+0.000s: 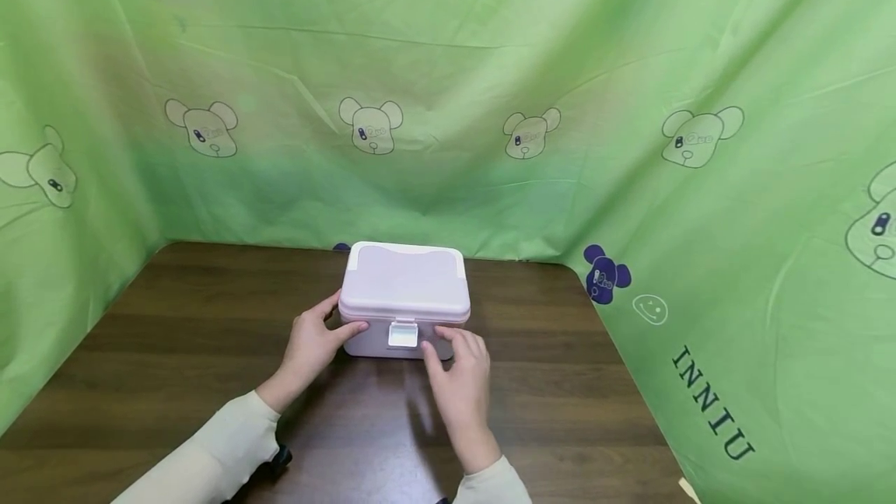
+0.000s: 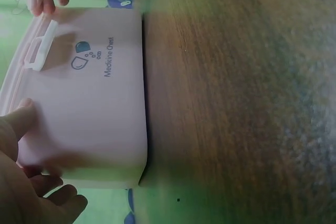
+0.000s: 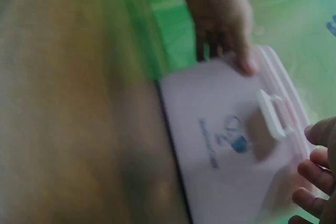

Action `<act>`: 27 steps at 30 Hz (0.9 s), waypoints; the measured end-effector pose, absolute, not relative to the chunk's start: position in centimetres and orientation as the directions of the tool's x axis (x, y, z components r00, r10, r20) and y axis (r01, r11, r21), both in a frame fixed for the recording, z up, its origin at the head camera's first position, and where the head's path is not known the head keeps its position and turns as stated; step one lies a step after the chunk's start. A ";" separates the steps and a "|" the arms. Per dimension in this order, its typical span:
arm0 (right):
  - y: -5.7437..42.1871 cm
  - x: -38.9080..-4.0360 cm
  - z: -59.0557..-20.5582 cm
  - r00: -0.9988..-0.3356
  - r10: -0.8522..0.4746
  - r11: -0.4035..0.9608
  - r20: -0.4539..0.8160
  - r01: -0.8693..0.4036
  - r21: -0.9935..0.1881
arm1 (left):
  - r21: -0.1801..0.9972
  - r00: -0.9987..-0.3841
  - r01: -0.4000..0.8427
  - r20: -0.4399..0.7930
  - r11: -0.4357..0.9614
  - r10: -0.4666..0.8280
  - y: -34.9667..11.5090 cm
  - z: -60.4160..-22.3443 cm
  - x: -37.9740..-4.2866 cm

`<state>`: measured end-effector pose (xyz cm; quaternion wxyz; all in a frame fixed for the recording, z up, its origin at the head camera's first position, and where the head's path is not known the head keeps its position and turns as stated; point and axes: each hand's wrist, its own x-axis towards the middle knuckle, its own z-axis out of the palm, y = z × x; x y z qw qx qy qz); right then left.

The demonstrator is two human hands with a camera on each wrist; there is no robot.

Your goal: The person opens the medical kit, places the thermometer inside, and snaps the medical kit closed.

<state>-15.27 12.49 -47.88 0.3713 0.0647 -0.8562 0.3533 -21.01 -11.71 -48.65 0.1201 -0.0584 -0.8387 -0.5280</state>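
Observation:
A pale pink medicine box (image 1: 406, 282) with a lid stands on the wooden table, its front towards me. "Medicine Chest" and a capsule print (image 2: 84, 56) are on that front. The white latch (image 1: 403, 334) sticks out from the front, swung away from the wall, while the lid lies down on the box. My left hand (image 1: 313, 342) grips the box's left front corner, thumb on the front and fingers along the side. Close by the right part of the front is my right hand (image 1: 464, 376), its fingers spread and loosely bent, holding nothing.
The brown wooden table (image 1: 560, 411) extends around the box. A green curtain (image 1: 448, 201) with bear prints hangs behind it and at both sides, right at the table's edges. A small pale object (image 1: 689, 490) shows at the lower right edge.

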 end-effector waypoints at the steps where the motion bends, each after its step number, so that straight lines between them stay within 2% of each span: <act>1: 12.1 -15.2 -48.1 -0.716 0.146 0.748 0.682 -0.371 -0.550 | 0.869 -0.964 0.225 0.263 0.441 -0.028 -11.7 -48.6 -21.0; 6: 9.8 -14.9 -49.0 -0.763 0.186 0.738 0.619 -0.307 -0.601 | 0.861 -0.963 0.224 0.268 0.456 -0.032 -11.7 -48.3 -20.9; 13: 6.8 -15.1 -50.1 -0.824 0.318 0.618 0.469 -0.195 -0.761 | 0.858 -0.960 0.229 0.277 0.460 -0.040 -11.6 -48.2 -20.9; 17: 5.6 -15.4 -50.3 -0.811 0.389 0.576 0.437 -0.156 -0.803 | 0.860 -0.960 0.223 0.275 0.459 -0.048 -11.5 -48.1 -20.9; 27: 4.3 -16.3 -50.9 -0.721 0.485 0.589 0.495 -0.150 -0.795 | 0.863 -0.960 0.219 0.273 0.456 -0.056 -11.3 -48.4 -20.7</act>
